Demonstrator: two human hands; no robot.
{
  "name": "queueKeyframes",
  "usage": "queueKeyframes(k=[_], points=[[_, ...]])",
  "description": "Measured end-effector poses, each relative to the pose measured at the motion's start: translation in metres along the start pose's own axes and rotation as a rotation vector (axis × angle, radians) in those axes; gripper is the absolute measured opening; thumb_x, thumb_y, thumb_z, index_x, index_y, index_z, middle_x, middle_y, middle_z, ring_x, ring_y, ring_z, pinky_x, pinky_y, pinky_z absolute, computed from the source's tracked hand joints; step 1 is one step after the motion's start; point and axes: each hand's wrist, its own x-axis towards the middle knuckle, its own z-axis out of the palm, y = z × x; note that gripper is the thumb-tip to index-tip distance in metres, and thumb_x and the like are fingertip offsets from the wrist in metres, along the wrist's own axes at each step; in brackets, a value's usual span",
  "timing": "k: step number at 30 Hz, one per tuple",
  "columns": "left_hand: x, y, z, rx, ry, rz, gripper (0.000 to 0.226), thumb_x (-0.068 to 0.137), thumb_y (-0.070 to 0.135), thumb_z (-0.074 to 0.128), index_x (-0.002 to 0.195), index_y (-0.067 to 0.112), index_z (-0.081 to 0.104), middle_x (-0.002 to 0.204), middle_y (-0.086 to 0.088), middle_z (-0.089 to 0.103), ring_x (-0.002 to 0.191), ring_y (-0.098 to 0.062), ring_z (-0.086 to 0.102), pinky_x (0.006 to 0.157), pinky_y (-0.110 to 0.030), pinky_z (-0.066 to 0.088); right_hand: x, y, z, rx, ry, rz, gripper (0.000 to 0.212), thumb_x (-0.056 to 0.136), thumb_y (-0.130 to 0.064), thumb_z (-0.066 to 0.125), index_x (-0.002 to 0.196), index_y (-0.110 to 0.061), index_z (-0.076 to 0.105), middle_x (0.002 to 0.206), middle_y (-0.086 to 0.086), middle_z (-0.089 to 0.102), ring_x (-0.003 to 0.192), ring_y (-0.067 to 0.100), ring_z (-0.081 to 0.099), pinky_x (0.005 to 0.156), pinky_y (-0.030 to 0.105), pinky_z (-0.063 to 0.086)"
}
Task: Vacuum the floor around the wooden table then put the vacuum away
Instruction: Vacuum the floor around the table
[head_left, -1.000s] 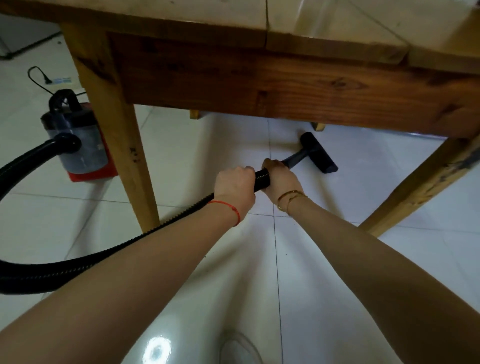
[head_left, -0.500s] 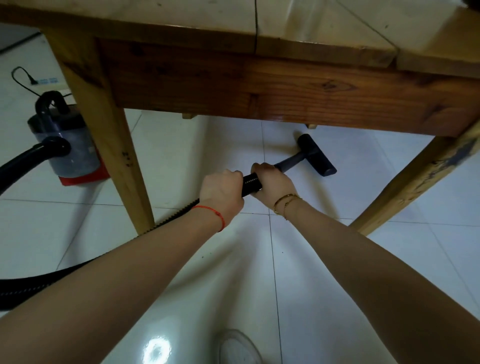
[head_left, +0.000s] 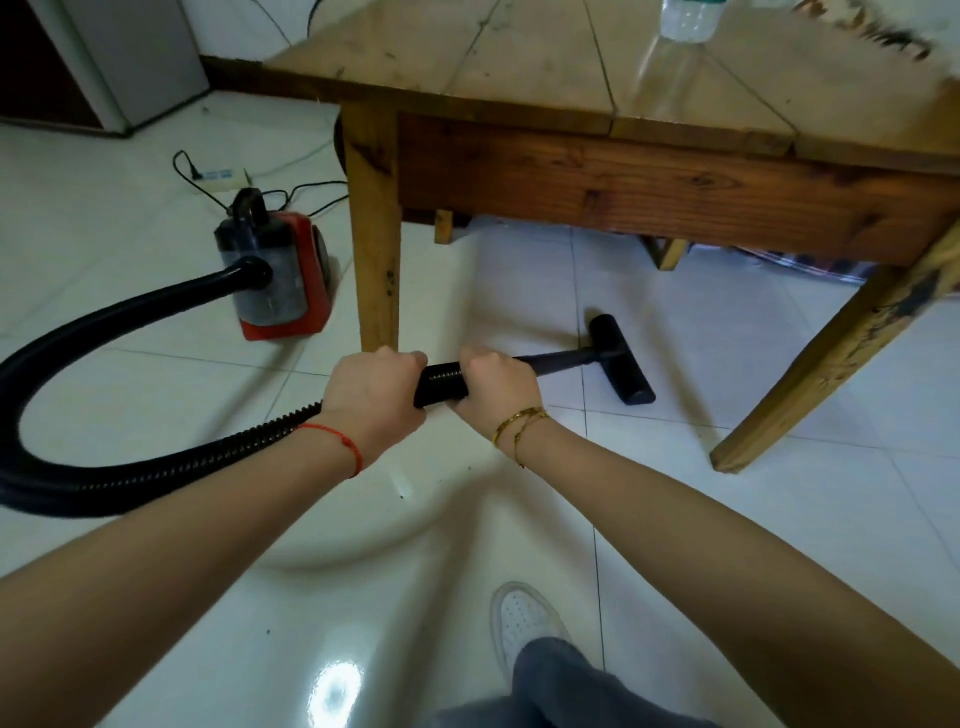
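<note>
One vacuum (head_left: 278, 278), one table (head_left: 571, 93), two hands (head_left: 371, 397).

Open floor (head_left: 675, 467) between 2 table legs (head_left: 375, 228) — vacuum canister (head_left: 280, 275) and looped hose (head_left: 104, 332) crowd the left.

Both arms outstretched, left grip (head_left: 374, 397) and right grip (head_left: 498, 387) clenched

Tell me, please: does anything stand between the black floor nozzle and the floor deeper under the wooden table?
Nothing visible lies on the tiles just ahead of the floor nozzle. Farther under the wooden table, a far leg stands near its path.
</note>
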Motion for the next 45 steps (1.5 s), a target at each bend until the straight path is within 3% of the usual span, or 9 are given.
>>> queueKeyframes(k=[6, 10, 13, 18, 24, 30, 36, 45], points=[[-0.028, -0.01, -0.014, 0.045, 0.033, 0.024, 0.018, 0.084, 0.032, 0.058, 0.1, 0.027, 0.059, 0.072, 0.004, 0.059, 0.065, -0.02, 0.062, 0.052, -0.025, 0.042, -0.019, -0.023, -0.006, 0.012, 0.016, 0.023, 0.022, 0.082, -0.019, 0.061, 0.099, -0.011, 0.05, 0.089, 0.008, 0.063, 0.077, 0.028, 0.063, 0.059, 0.031, 0.046], [-0.031, 0.007, -0.019, 0.066, 0.043, 0.075, 0.017, 0.084, 0.034, 0.058, 0.099, 0.025, 0.057, 0.071, 0.004, 0.053, 0.061, -0.021, 0.055, 0.051, -0.026, 0.036, -0.035, -0.013, -0.012, 0.044, 0.045, 0.066, 0.021, 0.083, -0.019, 0.063, 0.098, -0.009, 0.052, 0.091, 0.009, 0.064, 0.078, 0.028, 0.063, 0.06, 0.031, 0.046], [-0.027, 0.027, -0.019, 0.065, 0.062, 0.101, 0.014, 0.085, 0.03, 0.056, 0.098, 0.024, 0.056, 0.067, 0.005, 0.047, 0.057, -0.019, 0.047, 0.05, -0.026, 0.031, -0.045, 0.006, -0.015, 0.072, 0.054, 0.108, 0.022, 0.083, -0.022, 0.064, 0.097, -0.009, 0.052, 0.091, 0.01, 0.064, 0.08, 0.029, 0.062, 0.059, 0.031, 0.044], [-0.008, 0.072, -0.017, 0.017, 0.008, 0.166, 0.018, 0.084, 0.021, 0.054, 0.102, 0.021, 0.056, 0.072, 0.003, 0.049, 0.061, -0.019, 0.049, 0.052, -0.026, 0.035, -0.059, 0.051, -0.019, 0.037, 0.065, 0.174, 0.025, 0.084, -0.026, 0.064, 0.098, -0.009, 0.052, 0.096, 0.008, 0.061, 0.086, 0.026, 0.06, 0.059, 0.028, 0.036], [0.023, 0.127, -0.008, -0.026, -0.03, 0.225, 0.026, 0.086, 0.018, 0.054, 0.111, 0.018, 0.056, 0.098, -0.004, 0.062, 0.084, -0.025, 0.062, 0.062, -0.029, 0.039, -0.068, 0.11, -0.022, -0.004, 0.06, 0.262, 0.025, 0.083, -0.025, 0.065, 0.095, -0.008, 0.051, 0.095, 0.009, 0.061, 0.082, 0.028, 0.06, 0.057, 0.028, 0.037], [0.043, 0.155, -0.002, -0.051, -0.05, 0.245, 0.025, 0.088, 0.016, 0.053, 0.113, 0.015, 0.054, 0.102, -0.005, 0.061, 0.082, -0.022, 0.058, 0.062, -0.029, 0.037, -0.062, 0.146, -0.022, -0.034, 0.014, 0.276, 0.027, 0.083, -0.025, 0.066, 0.099, -0.009, 0.053, 0.098, 0.009, 0.062, 0.082, 0.029, 0.061, 0.059, 0.028, 0.038], [0.035, 0.129, -0.001, -0.091, -0.051, 0.175, 0.024, 0.087, 0.016, 0.054, 0.111, 0.014, 0.055, 0.098, -0.005, 0.061, 0.07, -0.021, 0.048, 0.061, -0.03, 0.037, -0.05, 0.124, -0.015, -0.023, 0.019, 0.225, 0.025, 0.083, -0.024, 0.066, 0.099, -0.009, 0.054, 0.096, 0.009, 0.062, 0.08, 0.028, 0.06, 0.059, 0.027, 0.035], [-0.016, 0.049, -0.009, -0.064, -0.04, 0.077, 0.019, 0.085, 0.021, 0.056, 0.104, 0.018, 0.058, 0.077, 0.0, 0.049, 0.065, -0.021, 0.05, 0.057, -0.028, 0.039, -0.036, 0.034, -0.005, 0.09, -0.002, 0.079, 0.024, 0.083, -0.025, 0.068, 0.097, -0.011, 0.055, 0.099, 0.007, 0.062, 0.083, 0.027, 0.06, 0.062, 0.028, 0.04]])
